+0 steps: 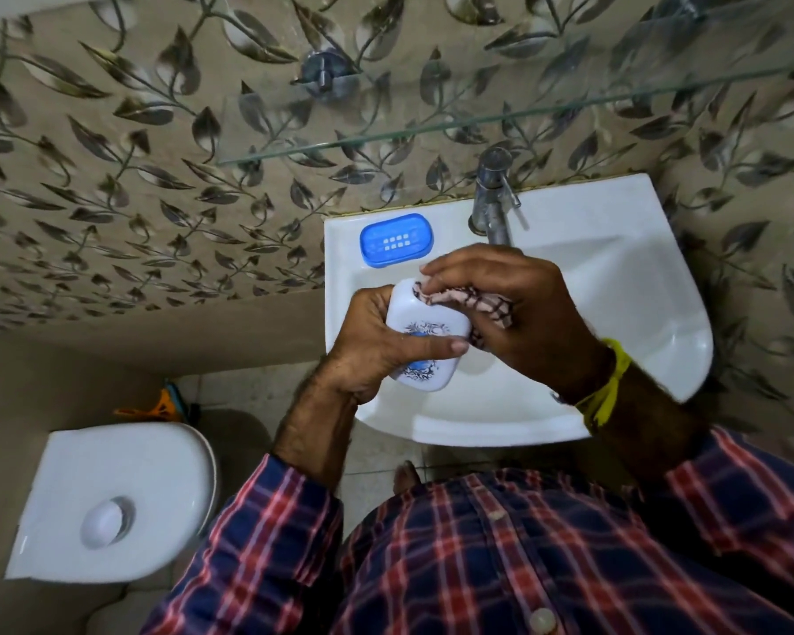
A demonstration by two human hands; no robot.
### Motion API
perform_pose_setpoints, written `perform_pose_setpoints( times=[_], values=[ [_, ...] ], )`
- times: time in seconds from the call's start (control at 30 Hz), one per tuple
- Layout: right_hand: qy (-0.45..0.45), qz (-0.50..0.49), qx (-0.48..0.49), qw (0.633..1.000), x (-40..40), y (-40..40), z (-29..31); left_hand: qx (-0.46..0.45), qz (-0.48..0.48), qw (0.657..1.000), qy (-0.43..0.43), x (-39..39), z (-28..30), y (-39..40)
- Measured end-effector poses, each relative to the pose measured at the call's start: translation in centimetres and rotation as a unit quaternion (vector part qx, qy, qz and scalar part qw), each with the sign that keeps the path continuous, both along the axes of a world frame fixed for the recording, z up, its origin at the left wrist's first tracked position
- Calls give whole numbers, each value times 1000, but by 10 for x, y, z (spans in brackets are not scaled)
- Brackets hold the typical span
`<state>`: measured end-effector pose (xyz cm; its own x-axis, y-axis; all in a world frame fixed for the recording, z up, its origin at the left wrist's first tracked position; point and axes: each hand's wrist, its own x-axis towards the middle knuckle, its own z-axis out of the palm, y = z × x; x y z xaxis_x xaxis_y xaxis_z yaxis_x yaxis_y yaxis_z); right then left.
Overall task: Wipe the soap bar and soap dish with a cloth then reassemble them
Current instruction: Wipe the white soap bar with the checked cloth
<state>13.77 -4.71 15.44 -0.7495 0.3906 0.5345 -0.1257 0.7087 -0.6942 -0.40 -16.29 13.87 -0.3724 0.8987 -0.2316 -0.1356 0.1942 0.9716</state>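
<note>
My left hand [377, 346] grips a white soap dish part [425, 325] with a blue and black print, held over the white sink [615, 286]. My right hand [514, 313] presses a pink checked cloth [468, 302] against the upper end of that white part. A blue slotted soap dish tray [395, 240] lies on the sink's back left ledge, apart from both hands. No soap bar shows in this view.
A metal tap [493, 199] stands at the back of the sink, just beyond my right hand. A glass shelf [477, 121] juts from the leaf-patterned wall above. A white toilet cistern lid [111, 501] sits lower left.
</note>
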Motion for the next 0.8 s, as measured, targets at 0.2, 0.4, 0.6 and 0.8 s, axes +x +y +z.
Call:
perform_pose_setpoints(
  times=[0.2,0.4,0.6,0.8],
  values=[
    [25,-28,-41,998,13,-3,-5,15,15,1000,-21,-4,0,-1],
    [60,-46,2,997,-8,2,4,62,80,994,-50,2,-2,8],
    [64,-91,-47,993,-1,-5,-5,66,91,988,-105,17,-8,7],
    [34,-26,-7,999,-3,5,-1,-10,-3,996,93,-9,16,11]
  ],
)
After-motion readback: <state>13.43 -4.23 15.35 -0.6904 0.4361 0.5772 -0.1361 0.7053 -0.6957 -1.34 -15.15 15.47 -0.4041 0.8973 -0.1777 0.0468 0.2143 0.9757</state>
